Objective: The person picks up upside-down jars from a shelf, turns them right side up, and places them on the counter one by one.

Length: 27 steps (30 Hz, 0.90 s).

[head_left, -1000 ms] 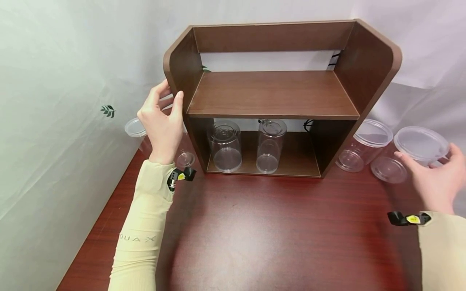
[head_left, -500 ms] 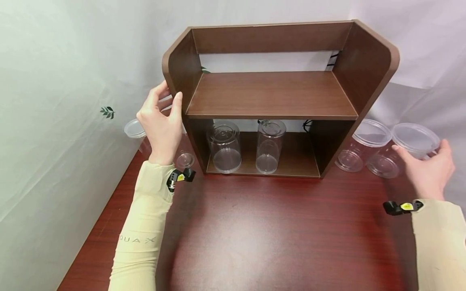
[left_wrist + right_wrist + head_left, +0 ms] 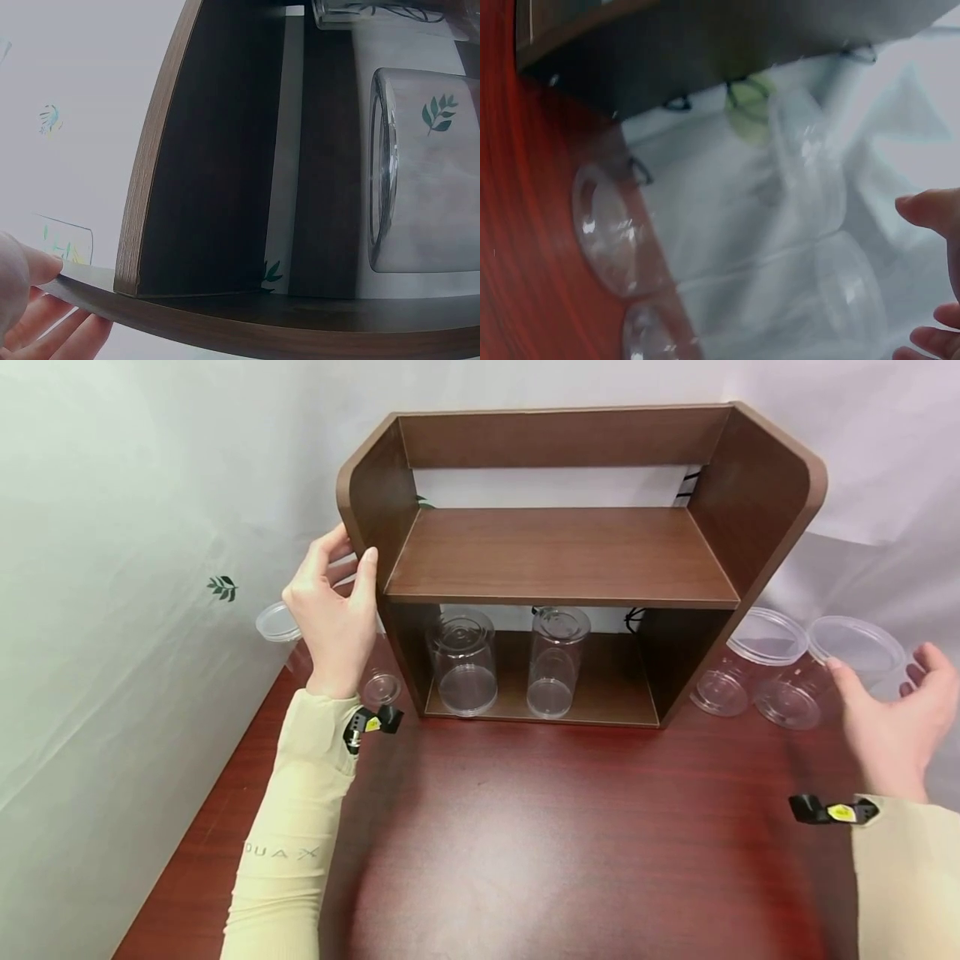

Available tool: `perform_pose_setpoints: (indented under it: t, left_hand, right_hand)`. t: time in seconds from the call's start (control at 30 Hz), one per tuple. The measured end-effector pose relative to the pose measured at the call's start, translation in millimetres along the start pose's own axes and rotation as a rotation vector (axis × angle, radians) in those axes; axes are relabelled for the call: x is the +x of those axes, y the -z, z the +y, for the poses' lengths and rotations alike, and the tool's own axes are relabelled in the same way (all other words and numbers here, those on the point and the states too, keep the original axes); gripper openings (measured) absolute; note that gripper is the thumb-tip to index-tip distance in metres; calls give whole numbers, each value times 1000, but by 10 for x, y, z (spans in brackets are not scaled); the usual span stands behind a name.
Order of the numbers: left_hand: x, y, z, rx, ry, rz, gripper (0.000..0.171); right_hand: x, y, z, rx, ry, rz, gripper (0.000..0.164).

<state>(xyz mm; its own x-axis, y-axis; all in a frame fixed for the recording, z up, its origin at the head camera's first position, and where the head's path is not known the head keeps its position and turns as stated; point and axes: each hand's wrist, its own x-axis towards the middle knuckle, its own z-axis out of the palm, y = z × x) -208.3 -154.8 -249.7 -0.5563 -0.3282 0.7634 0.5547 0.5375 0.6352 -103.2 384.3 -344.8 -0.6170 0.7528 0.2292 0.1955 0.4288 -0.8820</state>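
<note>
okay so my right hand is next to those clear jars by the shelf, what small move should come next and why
Probably close the right hand around the nearest clear jar. Its fingers are spread beside the jar, gripping nothing, while the left hand holds the shelf.

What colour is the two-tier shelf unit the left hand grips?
The wooden two-tier shelf unit is dark brown woodgrain, clearest in the head view.

Bright, even light from above, soft glare patch on the glossy worktop point(image 3: 480, 860), deep shadow under the shelf point(image 3: 562, 556), head view bowed at edges, right wrist view blurred, left wrist view dim.
</note>
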Motion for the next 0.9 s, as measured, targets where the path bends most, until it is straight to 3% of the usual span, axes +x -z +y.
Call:
perform_pose_setpoints:
  t: [0.13,0.33,0.73,0.9]
  left_hand:
    - [-2,-2,2,3,1,-6,30]
    - [-4,4,20,-8,4,-4,30]
    - [-3,11,39,-16,7,-2,29]
    - [0,6,28,-12,7,2,29]
  right_hand:
    - [-156,29,-163,125,86,15,74]
    - [-343,67,-409,318,127,-11,67]
    - [-657,19,-579,397,283,-114,65]
    - [-751,-34,-622,355,338,-167,67]
